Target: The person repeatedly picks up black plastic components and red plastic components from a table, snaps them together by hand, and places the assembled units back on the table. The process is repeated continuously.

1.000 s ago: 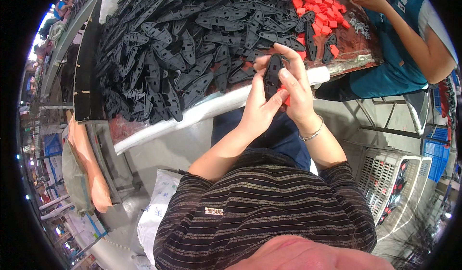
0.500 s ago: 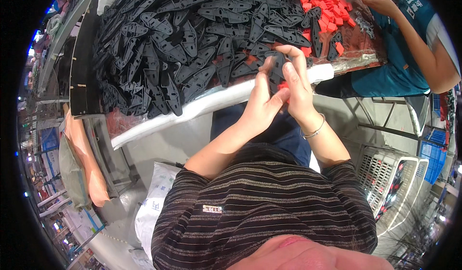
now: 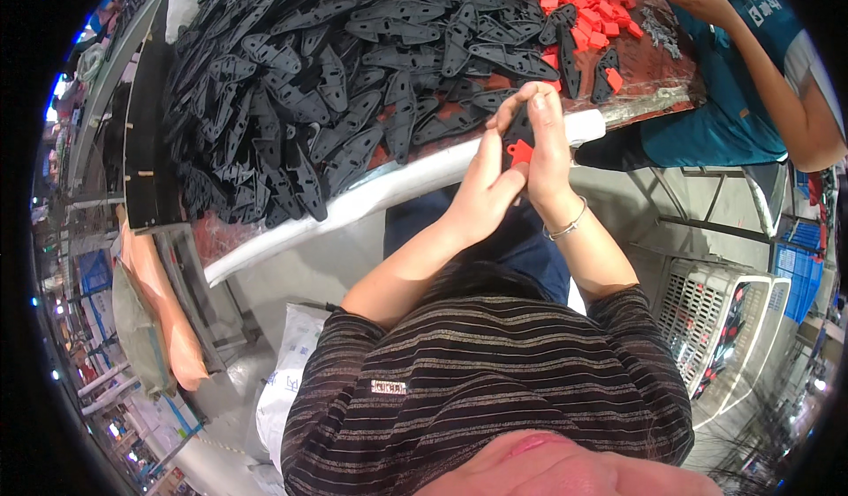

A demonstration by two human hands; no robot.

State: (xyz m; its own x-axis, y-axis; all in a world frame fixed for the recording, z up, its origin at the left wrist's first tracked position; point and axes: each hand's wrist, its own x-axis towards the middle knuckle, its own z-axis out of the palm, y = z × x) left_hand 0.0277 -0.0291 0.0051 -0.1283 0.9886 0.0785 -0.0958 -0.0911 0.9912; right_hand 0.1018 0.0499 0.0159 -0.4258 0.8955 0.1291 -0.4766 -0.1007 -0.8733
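Note:
In front of my body, at the table's near edge, my two hands meet around one dark grey flat plastic part [image 3: 519, 127]. A small red plastic tab [image 3: 519, 153] shows against it, between the thumbs. My left hand [image 3: 481, 187] grips from the left, its thumb by the red tab. My right hand [image 3: 549, 147] wraps the part from the right, its fingers bent over the top. Much of the grey part is hidden by the fingers. Beyond lies a heap of similar dark grey pointed parts with holes [image 3: 393, 32], and a pile of red tabs [image 3: 592, 6].
White padding [image 3: 380, 197] runs along the near edge of the red-topped table [image 3: 212, 242]. A dark board [image 3: 146, 143] borders its left side. Another person's hand [image 3: 698, 0] is at the right. A white plastic basket [image 3: 698, 315] stands low right; a white sack [image 3: 287, 363] lies low left.
My fingers have closed further around the grey part, and my right thumb has moved up. More of the red tab shows now. The view has shifted slightly.

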